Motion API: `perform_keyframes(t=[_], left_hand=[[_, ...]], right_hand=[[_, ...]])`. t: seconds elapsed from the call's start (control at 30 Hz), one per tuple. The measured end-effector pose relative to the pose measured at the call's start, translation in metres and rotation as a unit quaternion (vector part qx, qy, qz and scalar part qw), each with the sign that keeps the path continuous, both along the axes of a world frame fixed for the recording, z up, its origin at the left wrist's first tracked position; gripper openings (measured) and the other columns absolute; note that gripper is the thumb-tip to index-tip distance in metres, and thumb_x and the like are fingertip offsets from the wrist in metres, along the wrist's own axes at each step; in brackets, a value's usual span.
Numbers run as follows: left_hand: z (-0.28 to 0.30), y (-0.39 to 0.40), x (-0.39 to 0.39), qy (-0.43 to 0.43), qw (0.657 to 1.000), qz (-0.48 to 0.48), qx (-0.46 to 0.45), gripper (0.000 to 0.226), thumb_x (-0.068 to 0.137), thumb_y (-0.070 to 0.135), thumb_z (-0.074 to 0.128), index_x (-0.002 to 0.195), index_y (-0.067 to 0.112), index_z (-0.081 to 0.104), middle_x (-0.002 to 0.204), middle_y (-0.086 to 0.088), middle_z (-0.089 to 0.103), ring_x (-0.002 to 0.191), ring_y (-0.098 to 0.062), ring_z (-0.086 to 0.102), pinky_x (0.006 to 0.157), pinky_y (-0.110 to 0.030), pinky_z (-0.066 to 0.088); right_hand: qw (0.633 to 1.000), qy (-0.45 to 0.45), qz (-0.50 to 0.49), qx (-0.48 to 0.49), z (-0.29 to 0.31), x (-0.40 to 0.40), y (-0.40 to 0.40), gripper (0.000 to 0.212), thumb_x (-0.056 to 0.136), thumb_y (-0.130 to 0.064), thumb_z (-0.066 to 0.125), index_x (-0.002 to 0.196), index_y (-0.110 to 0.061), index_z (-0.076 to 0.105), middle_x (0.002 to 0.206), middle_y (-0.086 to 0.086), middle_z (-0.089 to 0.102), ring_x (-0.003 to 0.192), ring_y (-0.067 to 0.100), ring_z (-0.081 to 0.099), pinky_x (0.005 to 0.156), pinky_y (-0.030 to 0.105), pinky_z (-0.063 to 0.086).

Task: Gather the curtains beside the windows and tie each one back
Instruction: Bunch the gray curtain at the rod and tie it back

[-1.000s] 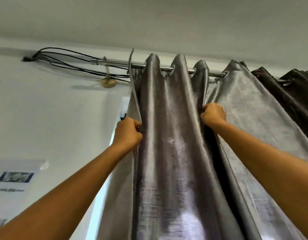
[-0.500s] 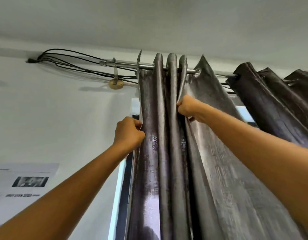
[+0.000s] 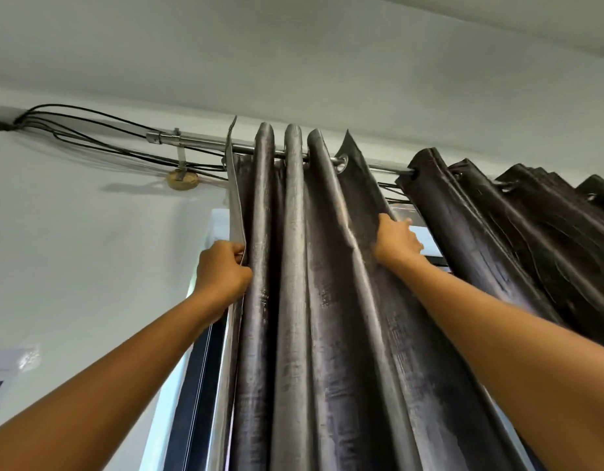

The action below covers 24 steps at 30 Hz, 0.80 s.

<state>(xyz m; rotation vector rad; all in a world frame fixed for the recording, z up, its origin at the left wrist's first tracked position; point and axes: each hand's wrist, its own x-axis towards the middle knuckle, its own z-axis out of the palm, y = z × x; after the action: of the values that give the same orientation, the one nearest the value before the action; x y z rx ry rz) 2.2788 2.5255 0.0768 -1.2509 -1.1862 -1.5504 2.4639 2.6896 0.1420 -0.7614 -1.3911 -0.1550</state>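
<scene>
A shiny grey curtain [image 3: 293, 300] hangs by eyelets from a metal rod [image 3: 205, 143], bunched into several tight folds at the rod's left end. My left hand [image 3: 222, 270] grips the curtain's left edge at about mid-height of the view. My right hand [image 3: 397, 241] holds the curtain's right edge, thumb on the front; its fingers are partly hidden behind the cloth. A second, darker curtain [image 3: 497, 239] hangs gathered further right on the same rod, with a short stretch of bare rod between the two.
Black cables [image 3: 89, 130] run along the wall to the rod's bracket [image 3: 182, 178]. The window frame [image 3: 198, 385] shows to the left of the curtain and bright glass [image 3: 426, 239] past my right hand. A printed sheet [image 3: 8, 365] is stuck on the left wall.
The grey curtain was pushed left into tight folds, uncovering rod and window beside the dark curtain. My right hand then moved from an inner fold to the right edge. My left hand kept its hold.
</scene>
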Motion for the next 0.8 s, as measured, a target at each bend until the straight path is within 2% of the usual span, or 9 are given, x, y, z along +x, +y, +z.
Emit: perform_keyframes(t=[0.1, 0.17, 0.23, 0.33, 0.47, 0.57, 0.63, 0.7, 0.8], left_hand=[[0.001, -0.003, 0.004, -0.017, 0.999, -0.033, -0.001, 0.041, 0.071, -0.019, 0.046, 0.072, 0.021, 0.057, 0.076, -0.003, 0.055, 0.08, -0.019, 0.047, 0.075, -0.03, 0.043], [0.001, -0.006, 0.006, -0.016, 0.999, -0.046, -0.001, 0.049, 0.072, -0.021, 0.044, 0.088, 0.021, 0.063, 0.082, -0.001, 0.058, 0.082, -0.018, 0.05, 0.077, -0.029, 0.045], [0.0, -0.008, 0.005, -0.02, 0.998, -0.058, -0.001, 0.057, 0.076, -0.022, 0.043, 0.115, 0.014, 0.064, 0.098, -0.003, 0.061, 0.088, -0.018, 0.054, 0.074, -0.028, 0.046], [0.001, -0.009, -0.003, -0.027, 0.997, -0.069, 0.0, 0.056, 0.079, -0.02, 0.043, 0.127, 0.006, 0.058, 0.119, -0.008, 0.062, 0.1, -0.02, 0.058, 0.072, -0.024, 0.047], [0.001, -0.016, -0.015, -0.036, 0.996, -0.086, 0.008, 0.056, 0.077, -0.018, 0.045, 0.125, 0.007, 0.059, 0.122, -0.008, 0.064, 0.113, -0.02, 0.059, 0.088, -0.03, 0.048], [-0.001, -0.03, -0.024, -0.024, 0.996, -0.089, 0.001, 0.054, 0.074, -0.017, 0.045, 0.114, 0.012, 0.068, 0.111, -0.005, 0.069, 0.105, -0.018, 0.063, 0.083, -0.03, 0.049], [-0.002, -0.041, -0.033, -0.019, 0.996, -0.086, -0.008, 0.053, 0.075, -0.016, 0.046, 0.115, 0.012, 0.067, 0.111, -0.005, 0.07, 0.103, -0.017, 0.064, 0.082, -0.025, 0.047], [-0.002, -0.051, -0.042, -0.015, 0.996, -0.084, -0.019, 0.049, 0.078, -0.012, 0.052, 0.118, 0.013, 0.066, 0.112, -0.003, 0.069, 0.102, -0.017, 0.065, 0.089, -0.029, 0.05], [0.001, -0.066, -0.054, -0.025, 0.996, -0.081, -0.033, 0.046, 0.08, -0.009, 0.056, 0.12, 0.013, 0.065, 0.113, -0.003, 0.069, 0.099, -0.018, 0.065, 0.084, -0.032, 0.054]], right_hand=[[0.995, 0.068, 0.044, 0.055, -0.004, 0.005, 0.009, 0.031, 0.09, -0.001, 0.052, 0.12, -0.003, 0.044, 0.125, 0.024, 0.052, 0.115, 0.04, 0.051, 0.079, 0.039, 0.038], [0.985, 0.116, 0.11, 0.062, 0.001, 0.009, 0.006, 0.019, 0.086, 0.002, 0.053, 0.104, -0.003, 0.055, 0.117, 0.023, 0.058, 0.111, 0.04, 0.055, 0.076, 0.036, 0.038], [0.975, 0.114, 0.182, 0.049, 0.01, 0.01, -0.004, 0.021, 0.078, 0.003, 0.055, 0.095, -0.002, 0.067, 0.102, 0.02, 0.064, 0.105, 0.036, 0.06, 0.073, 0.033, 0.041], [0.962, 0.101, 0.248, 0.055, 0.022, -0.002, -0.025, 0.024, 0.076, 0.001, 0.057, 0.092, -0.006, 0.072, 0.101, 0.014, 0.069, 0.099, 0.031, 0.064, 0.075, 0.032, 0.047], [0.972, 0.057, 0.201, 0.107, 0.028, -0.036, -0.059, 0.027, 0.081, -0.003, 0.053, 0.099, -0.008, 0.072, 0.107, 0.016, 0.067, 0.102, 0.032, 0.062, 0.082, 0.033, 0.048], [0.974, 0.03, 0.165, 0.15, 0.035, -0.066, -0.092, 0.028, 0.084, -0.005, 0.052, 0.106, -0.007, 0.069, 0.112, 0.018, 0.066, 0.108, 0.034, 0.06, 0.086, 0.035, 0.048], [0.97, 0.014, 0.157, 0.187, 0.041, -0.089, -0.125, 0.026, 0.085, -0.007, 0.053, 0.106, -0.004, 0.068, 0.112, 0.019, 0.065, 0.108, 0.036, 0.06, 0.087, 0.038, 0.049], [0.961, -0.013, 0.154, 0.231, 0.045, -0.109, -0.16, 0.024, 0.087, -0.006, 0.05, 0.105, -0.001, 0.065, 0.112, 0.022, 0.064, 0.106, 0.038, 0.06, 0.086, 0.04, 0.049], [0.956, -0.07, 0.135, 0.25, 0.041, -0.128, -0.185, 0.018, 0.087, -0.001, 0.049, 0.098, 0.0, 0.064, 0.106, 0.023, 0.063, 0.103, 0.038, 0.06, 0.08, 0.038, 0.048]])
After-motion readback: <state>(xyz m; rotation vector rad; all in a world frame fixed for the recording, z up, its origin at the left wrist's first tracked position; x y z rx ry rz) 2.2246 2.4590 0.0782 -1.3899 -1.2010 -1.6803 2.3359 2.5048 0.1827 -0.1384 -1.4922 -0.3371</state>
